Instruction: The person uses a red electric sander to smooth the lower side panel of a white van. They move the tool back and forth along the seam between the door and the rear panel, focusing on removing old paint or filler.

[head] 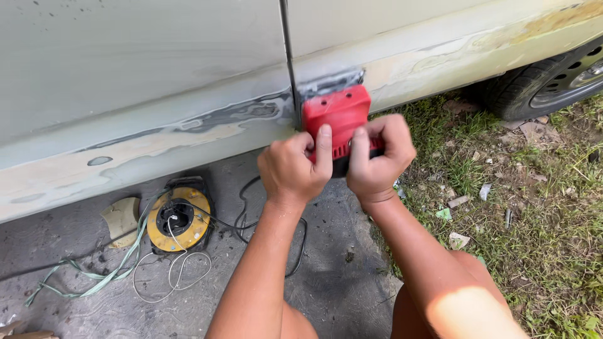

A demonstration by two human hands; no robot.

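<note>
The red electric sander (pixel 336 116) had a boxy plastic body with small holes on top and a dark vented band near its rear. It was pressed flat against the lower edge of the pale car body (pixel 157 81), just right of the door gap, where the paint was sanded down to grey. The left hand (pixel 294 169) and right hand (pixel 377 157) gripped its rear side by side, fingers (pixel 324 147) wrapped tight around the sander, both forearms stretched forward.
</note>
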